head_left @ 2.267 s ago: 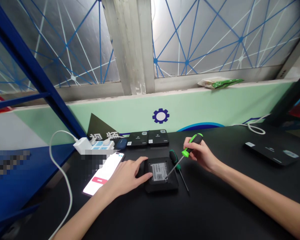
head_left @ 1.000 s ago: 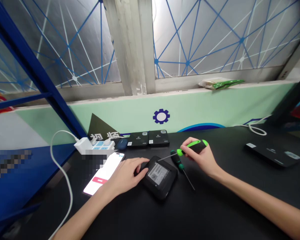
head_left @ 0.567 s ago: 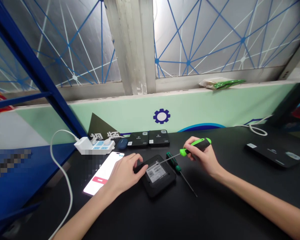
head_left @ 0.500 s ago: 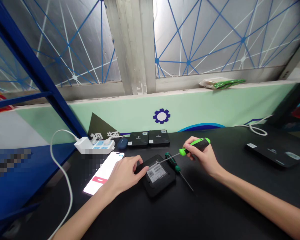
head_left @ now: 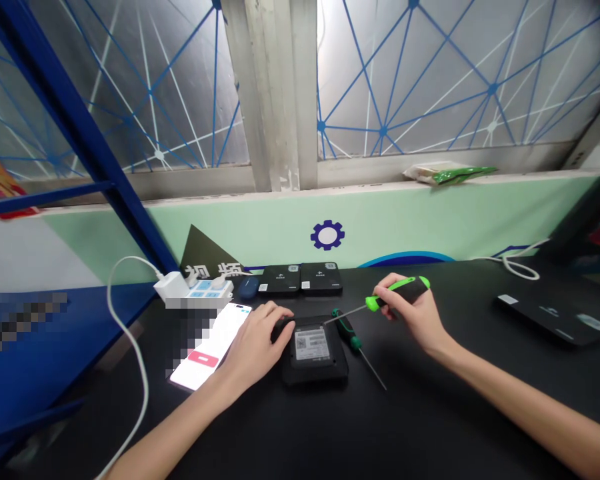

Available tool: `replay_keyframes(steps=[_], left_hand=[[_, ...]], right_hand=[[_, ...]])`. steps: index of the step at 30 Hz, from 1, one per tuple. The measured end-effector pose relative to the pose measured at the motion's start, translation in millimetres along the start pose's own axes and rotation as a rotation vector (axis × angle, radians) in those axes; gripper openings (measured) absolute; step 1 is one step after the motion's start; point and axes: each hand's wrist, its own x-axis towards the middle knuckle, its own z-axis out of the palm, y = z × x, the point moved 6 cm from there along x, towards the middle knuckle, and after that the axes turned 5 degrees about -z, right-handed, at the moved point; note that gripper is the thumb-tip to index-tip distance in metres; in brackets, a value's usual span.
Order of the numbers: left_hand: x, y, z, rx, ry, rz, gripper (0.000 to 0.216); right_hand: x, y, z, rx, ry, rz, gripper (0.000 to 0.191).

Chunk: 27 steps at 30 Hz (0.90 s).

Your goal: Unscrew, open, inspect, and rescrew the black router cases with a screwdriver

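A black set-top box (head_left: 339, 357) lies on the table with its labelled underside up. My left hand (head_left: 263, 333) grips its left edge, thumb at the near side of the corner and fingers over the far side. In my right hand (head_left: 414, 313) is a screwdriver (head_left: 405, 291) with a bright green and black handle, held at a slant. Its thin shaft points left, and the tip is at the box's far right corner; whether it touches a screw is too small to tell. Just right of the box lies a dark green screwdriver (head_left: 347, 330), its shaft toward me.
A lit phone (head_left: 213, 347) lies by my left forearm. Behind it are a white power strip (head_left: 200, 293) with plugs and a dark blue case (head_left: 249, 287). Two black boxes (head_left: 280, 280) stand near the wall; another black box (head_left: 553, 319) lies far right.
The box has turned from a slant to nearly square with me, my left hand moving with it. The screwdriver tip now points at the far right corner. The view has shifted slightly.
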Motion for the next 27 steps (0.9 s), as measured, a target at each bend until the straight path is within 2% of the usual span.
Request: replay_keyframes(steps=[4, 17, 21, 27], left_hand=[[-0.3, 3.4, 1.9, -0.013, -0.029, 0.036, 0.025], [-4.8, 3.4, 12.3, -0.087, -0.112, 0.064, 0.032], [-5.2, 2.6, 14.5, -0.096, -0.124, 0.064, 0.034], [-4.8, 1.5, 14.5, -0.077, -0.117, 0.066, 0.034]], right_hand=[[2.3, 3.6, 1.4, -0.001, -0.049, 0.035, 0.031], [7.2, -7.2, 1.1, -0.096, -0.017, -0.033, 0.032], [16.7, -19.0, 11.8, -0.174, -0.117, -0.051, 0.031], [41.8, -45.6, 38.9, -0.303, -0.339, -0.125, 0.028]])
